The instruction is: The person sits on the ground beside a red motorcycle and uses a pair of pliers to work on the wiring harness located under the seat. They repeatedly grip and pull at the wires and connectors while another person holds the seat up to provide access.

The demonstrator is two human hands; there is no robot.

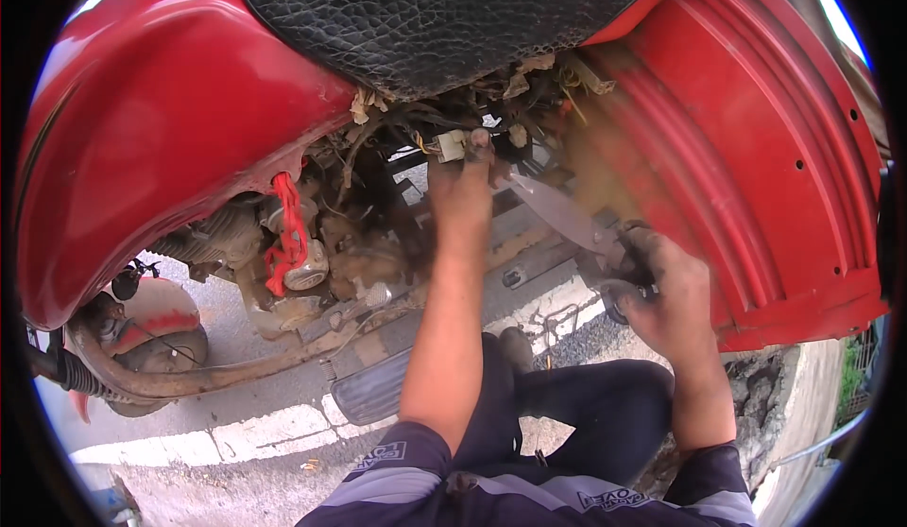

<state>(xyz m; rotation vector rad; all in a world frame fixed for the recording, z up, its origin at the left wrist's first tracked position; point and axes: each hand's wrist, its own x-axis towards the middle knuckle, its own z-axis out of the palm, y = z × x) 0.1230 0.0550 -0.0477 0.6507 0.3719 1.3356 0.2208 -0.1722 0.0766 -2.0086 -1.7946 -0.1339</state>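
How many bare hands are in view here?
2: the left hand at the pale connector below the black seat, the right hand holding a bladed tool.

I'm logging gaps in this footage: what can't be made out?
Head view, left hand: blurred, so whether it grips the white connector is unclear.
Head view, bladed tool: handle partly hidden by the right hand.
Head view, black seat: cut off by the top edge.

seat (444, 21): black, scaly | tank (189, 83): red | fender (756, 139): red | blade (559, 210): grey | connector (451, 146): off-white
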